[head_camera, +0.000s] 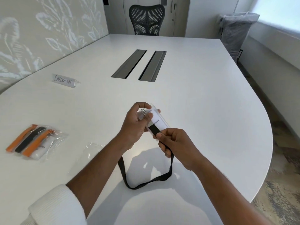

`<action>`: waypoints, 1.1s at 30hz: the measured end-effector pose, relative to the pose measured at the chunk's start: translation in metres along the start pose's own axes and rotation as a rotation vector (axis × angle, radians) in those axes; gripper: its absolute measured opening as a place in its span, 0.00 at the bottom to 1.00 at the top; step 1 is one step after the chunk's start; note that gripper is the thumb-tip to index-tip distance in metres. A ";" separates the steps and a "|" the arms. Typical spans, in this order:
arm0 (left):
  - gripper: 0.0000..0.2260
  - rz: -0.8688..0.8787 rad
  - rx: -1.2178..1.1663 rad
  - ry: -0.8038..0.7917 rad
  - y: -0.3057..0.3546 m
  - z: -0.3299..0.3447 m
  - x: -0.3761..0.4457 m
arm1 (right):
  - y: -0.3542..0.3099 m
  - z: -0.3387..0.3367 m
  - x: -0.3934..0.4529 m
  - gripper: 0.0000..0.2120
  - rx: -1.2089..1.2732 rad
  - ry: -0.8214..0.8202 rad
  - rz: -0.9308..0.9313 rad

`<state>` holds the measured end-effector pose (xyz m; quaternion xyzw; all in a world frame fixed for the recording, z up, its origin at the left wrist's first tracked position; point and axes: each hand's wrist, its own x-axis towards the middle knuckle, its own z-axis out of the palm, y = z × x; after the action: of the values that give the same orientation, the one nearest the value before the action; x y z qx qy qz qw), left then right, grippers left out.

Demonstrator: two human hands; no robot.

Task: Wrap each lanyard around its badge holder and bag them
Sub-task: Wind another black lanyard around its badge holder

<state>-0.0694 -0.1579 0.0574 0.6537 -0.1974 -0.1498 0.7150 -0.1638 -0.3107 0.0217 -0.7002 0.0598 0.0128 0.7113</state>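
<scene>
My left hand [135,123] grips a clear badge holder [158,121] with a white name card, held above the white table [211,103]. A metal clip sits at the holder's upper left, under my left fingers. A black lanyard [146,184] runs from the clip down the front of the holder. My right hand [174,146] pinches the strap at the holder's lower edge. The rest of the strap hangs in a loop that reaches the table near me. An empty clear bag [90,153] lies flat just left of my left forearm.
At the near left lie clear bags [39,143] with wrapped orange and black lanyards inside. A "CHECK-IN" sign [65,81] stands farther back on the left. Two dark cable slots [139,64] cut the table's middle. A black mesh chair [146,20] stands at the far end.
</scene>
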 end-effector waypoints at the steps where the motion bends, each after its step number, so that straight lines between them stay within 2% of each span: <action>1: 0.07 0.001 -0.014 0.026 0.002 -0.004 0.002 | 0.001 0.001 0.002 0.10 -0.004 0.006 0.007; 5: 0.10 -0.003 -0.105 0.100 0.010 -0.017 0.010 | 0.005 0.005 0.008 0.11 -0.075 0.079 0.008; 9: 0.11 -0.023 -0.186 0.087 0.010 -0.026 0.014 | 0.008 0.010 0.009 0.10 -0.171 0.138 -0.057; 13: 0.11 -0.055 -0.214 0.073 0.005 -0.030 0.015 | 0.010 0.013 0.006 0.07 -0.191 0.144 -0.140; 16: 0.11 -0.080 -0.220 0.070 0.004 -0.031 0.016 | 0.009 0.013 0.005 0.08 -0.232 0.135 -0.137; 23: 0.10 -0.209 -0.442 0.048 0.002 -0.028 0.017 | 0.001 0.017 0.001 0.09 0.001 0.074 -0.115; 26: 0.05 -0.318 -0.485 0.048 -0.003 -0.025 0.016 | -0.003 0.018 -0.003 0.09 0.023 0.060 -0.177; 28: 0.01 -0.373 -0.414 0.029 -0.009 -0.026 0.014 | -0.006 0.021 -0.006 0.09 0.038 0.057 -0.228; 30: 0.03 -0.341 -0.204 -0.027 -0.015 -0.027 0.011 | -0.010 0.022 -0.009 0.10 0.081 0.057 -0.271; 31: 0.04 -0.270 -0.051 -0.052 -0.018 -0.026 0.009 | -0.012 0.022 -0.009 0.09 0.104 0.057 -0.283; 33: 0.08 -0.006 0.239 -0.106 -0.020 -0.025 0.002 | -0.016 0.021 -0.009 0.09 0.154 0.049 -0.285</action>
<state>-0.0550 -0.1393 0.0357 0.7261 -0.2494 -0.1618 0.6200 -0.1701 -0.2896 0.0386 -0.6451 -0.0219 -0.1099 0.7558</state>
